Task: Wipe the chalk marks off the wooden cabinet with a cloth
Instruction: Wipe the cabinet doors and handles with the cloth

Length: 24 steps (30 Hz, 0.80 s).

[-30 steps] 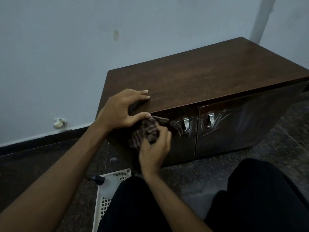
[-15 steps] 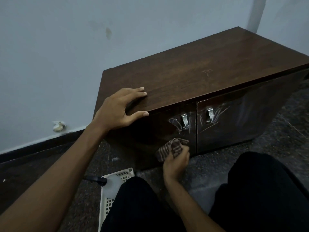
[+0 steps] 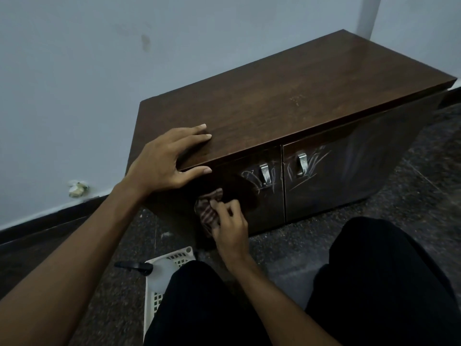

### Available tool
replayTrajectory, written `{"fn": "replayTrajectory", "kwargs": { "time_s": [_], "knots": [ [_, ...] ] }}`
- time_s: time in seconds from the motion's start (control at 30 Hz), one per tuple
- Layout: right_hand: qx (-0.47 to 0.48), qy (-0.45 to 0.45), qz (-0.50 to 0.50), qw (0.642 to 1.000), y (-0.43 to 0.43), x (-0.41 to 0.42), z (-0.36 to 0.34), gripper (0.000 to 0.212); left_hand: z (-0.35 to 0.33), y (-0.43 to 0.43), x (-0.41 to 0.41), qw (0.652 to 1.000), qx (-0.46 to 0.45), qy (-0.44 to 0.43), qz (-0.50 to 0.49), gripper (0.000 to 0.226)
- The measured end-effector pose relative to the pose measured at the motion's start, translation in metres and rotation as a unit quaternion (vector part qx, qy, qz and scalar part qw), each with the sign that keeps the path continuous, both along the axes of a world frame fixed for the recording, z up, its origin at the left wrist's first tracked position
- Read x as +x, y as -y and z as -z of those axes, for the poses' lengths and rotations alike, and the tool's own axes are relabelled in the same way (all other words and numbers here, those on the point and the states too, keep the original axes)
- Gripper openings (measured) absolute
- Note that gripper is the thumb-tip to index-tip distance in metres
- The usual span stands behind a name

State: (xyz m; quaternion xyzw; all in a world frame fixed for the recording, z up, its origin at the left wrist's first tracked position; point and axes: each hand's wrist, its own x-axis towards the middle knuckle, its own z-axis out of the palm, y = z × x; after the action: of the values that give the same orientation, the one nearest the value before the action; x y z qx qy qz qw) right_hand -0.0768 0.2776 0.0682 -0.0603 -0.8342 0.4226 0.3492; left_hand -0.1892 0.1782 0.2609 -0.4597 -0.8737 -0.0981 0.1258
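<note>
Brown cloth (image 3: 207, 213) against cabinet door (image 3: 267, 208)

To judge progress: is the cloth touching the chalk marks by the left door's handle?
Apart. Head view: the cloth, held by the right hand, lies below-left of the chalk marks, bare door between.

Dark speckled floor (image 3: 287, 248) under the wooden cabinet (image 3: 287, 96) and a white basket (image 3: 171, 256).

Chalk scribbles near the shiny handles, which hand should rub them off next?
Probably the right. The right hand grips the cloth against the left door, close beside the chalk scribbles. The left hand holds no cloth; it rests on the top edge of the cabinet.
</note>
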Motion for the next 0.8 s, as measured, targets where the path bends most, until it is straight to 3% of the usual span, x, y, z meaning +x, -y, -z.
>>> {"fn": "replayTrajectory", "kwargs": {
  "time_s": [0.07,0.17,0.27,0.33,0.43,0.53,0.67,0.73,0.8],
  "knots": [
    [-0.024,0.071,0.001,0.997,-0.007,0.008,0.022,0.036,0.0,0.0,0.001,1.0,0.002,-0.01,0.004,0.067],
    [-0.14,0.131,0.069,0.979,-0.022,0.017,0.04,0.035,-0.001,0.0,0.003,1.0,0.002,-0.018,0.006,0.064],
    [-0.263,0.122,0.149,0.945,-0.029,0.015,0.037,0.026,-0.001,0.0,0.003,1.0,0.001,-0.02,0.001,0.063],
    [-0.292,0.092,0.161,0.938,-0.021,0.012,0.025,0.021,-0.001,-0.001,0.002,1.0,-0.002,-0.019,0.001,0.062],
    [-0.239,0.028,0.1,0.965,0.002,0.007,-0.003,0.026,0.001,-0.001,0.001,1.0,0.004,-0.022,0.001,0.062],
    [-0.052,0.0,-0.012,0.999,0.026,-0.005,-0.023,0.035,0.003,-0.001,0.0,1.0,0.011,-0.021,-0.001,0.061],
    [0.151,-0.012,-0.074,0.986,0.032,-0.012,-0.011,0.027,0.001,0.0,0.0,1.0,0.003,-0.022,-0.003,0.063],
    [0.16,0.015,-0.077,0.984,0.019,-0.007,0.012,0.035,0.001,0.0,0.001,1.0,0.0,-0.023,-0.003,0.063],
    [0.088,0.049,-0.038,0.994,-0.003,0.001,0.035,0.042,0.001,0.0,0.002,1.0,-0.001,-0.024,-0.004,0.063]
  ]
}}
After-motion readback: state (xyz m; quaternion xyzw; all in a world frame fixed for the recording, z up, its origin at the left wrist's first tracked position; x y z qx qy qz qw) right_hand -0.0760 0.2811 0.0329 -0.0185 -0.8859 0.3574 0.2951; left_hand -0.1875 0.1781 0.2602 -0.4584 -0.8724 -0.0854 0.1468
